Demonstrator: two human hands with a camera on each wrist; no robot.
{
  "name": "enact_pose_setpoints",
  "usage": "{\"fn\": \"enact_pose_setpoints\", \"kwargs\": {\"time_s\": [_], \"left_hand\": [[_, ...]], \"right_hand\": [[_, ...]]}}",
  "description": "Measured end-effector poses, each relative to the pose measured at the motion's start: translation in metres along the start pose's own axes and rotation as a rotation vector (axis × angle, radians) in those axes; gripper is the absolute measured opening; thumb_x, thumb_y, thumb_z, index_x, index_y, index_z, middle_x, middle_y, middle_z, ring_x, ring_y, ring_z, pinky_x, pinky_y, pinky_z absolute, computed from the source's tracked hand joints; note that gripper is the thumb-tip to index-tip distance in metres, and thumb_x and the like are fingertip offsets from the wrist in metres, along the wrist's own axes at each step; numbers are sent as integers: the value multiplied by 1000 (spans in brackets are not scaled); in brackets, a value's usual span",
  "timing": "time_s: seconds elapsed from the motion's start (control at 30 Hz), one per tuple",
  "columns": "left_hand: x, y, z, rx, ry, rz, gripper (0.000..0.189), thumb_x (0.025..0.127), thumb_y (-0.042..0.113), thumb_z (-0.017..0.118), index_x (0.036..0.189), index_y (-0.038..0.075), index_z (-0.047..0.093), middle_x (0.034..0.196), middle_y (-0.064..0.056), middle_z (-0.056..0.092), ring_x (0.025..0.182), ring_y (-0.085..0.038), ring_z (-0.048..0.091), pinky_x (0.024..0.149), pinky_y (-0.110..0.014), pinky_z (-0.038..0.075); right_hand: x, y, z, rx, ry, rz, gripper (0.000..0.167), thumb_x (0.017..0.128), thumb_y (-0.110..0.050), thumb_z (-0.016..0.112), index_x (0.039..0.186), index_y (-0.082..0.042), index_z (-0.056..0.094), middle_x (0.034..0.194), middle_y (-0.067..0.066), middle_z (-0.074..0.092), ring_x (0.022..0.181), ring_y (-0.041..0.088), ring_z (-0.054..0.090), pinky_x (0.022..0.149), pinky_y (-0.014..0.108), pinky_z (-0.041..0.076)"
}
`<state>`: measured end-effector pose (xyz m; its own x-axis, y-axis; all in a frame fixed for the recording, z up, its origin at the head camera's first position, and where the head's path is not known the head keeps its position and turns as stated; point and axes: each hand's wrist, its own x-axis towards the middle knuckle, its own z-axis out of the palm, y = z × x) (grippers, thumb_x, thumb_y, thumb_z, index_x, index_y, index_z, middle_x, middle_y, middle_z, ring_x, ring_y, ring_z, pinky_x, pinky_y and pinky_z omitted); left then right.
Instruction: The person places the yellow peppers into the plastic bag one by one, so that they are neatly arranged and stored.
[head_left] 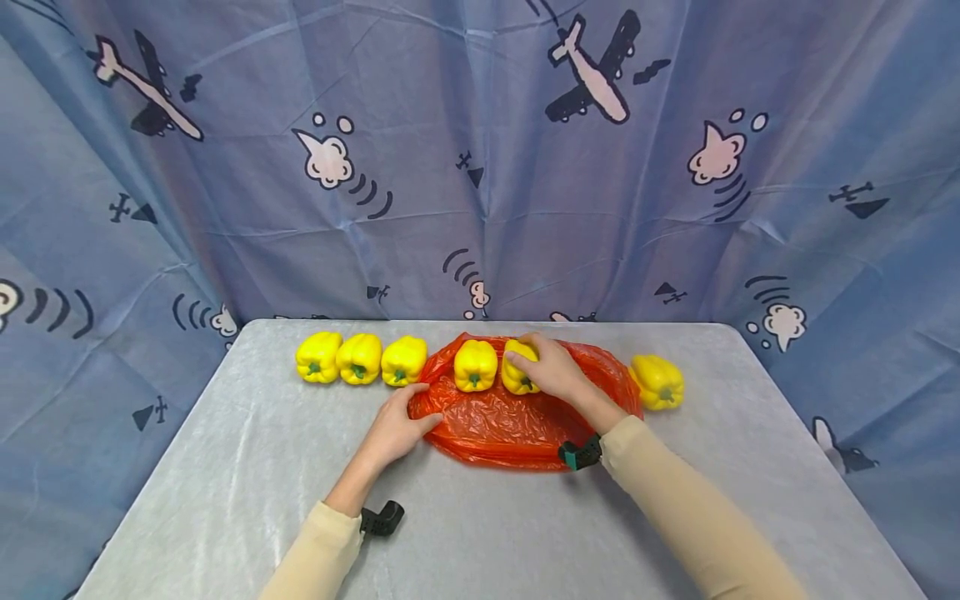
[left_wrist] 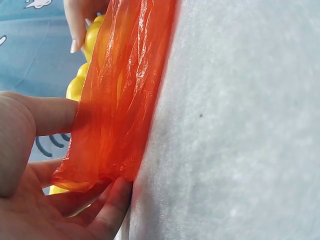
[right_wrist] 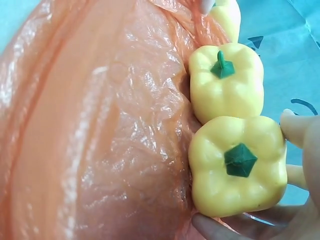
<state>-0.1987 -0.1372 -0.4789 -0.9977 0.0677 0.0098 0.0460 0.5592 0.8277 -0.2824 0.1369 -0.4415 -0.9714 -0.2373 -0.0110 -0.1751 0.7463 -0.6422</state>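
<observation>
A red plastic bag lies spread on the table with its mouth held wide. Inside it, toward the back, sits a yellow bell pepper with a green stem. Beside that one, my right hand grips a second yellow bell pepper between thumb and fingers; the two peppers touch or nearly touch in the right wrist view. My left hand holds the left edge of the bag, its thumb and fingers on either side of the thin red film. Part of the left fingers is hidden behind the film.
Left of the bag, three yellow bell peppers stand in a row along the back of the table. Another yellow bell pepper sits against the bag's right side. A blue patterned curtain hangs behind the table and at both sides.
</observation>
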Motion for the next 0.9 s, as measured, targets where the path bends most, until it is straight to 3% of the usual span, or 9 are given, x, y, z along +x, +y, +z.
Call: {"fn": "enact_pose_setpoints", "kwargs": {"time_s": [0.47, 0.67, 0.9], "left_hand": [[0, -1, 2, -4, 0, 7, 57, 90, 19, 77, 140, 2, 56, 145, -21, 54, 136, -40, 47, 113, -57, 35], [0, -1, 2, -2, 1, 1, 58, 90, 19, 77, 141, 2, 55, 146, -21, 52, 137, -41, 45, 114, -57, 34], [-1, 1, 2, -1, -1, -4, 57, 90, 19, 76, 141, 2, 55, 146, -22, 51, 137, -41, 45, 113, -58, 34]], "right_hand": [[-4, 0, -5, 49, -79, 63, 69, 102, -46, 56, 155, -6, 38, 154, 19, 43, 136, 37, 45, 115, 55, 35], [-11, 1, -17, 16, -73, 55, 67, 104, -45, 54, 155, -6, 37, 156, 20, 41, 140, 40, 42, 115, 58, 33], [-25, -2, -40, -29, -42, 36, 61, 104, -43, 53, 152, -6, 44, 156, 19, 43, 136, 40, 47, 111, 60, 38]]}}
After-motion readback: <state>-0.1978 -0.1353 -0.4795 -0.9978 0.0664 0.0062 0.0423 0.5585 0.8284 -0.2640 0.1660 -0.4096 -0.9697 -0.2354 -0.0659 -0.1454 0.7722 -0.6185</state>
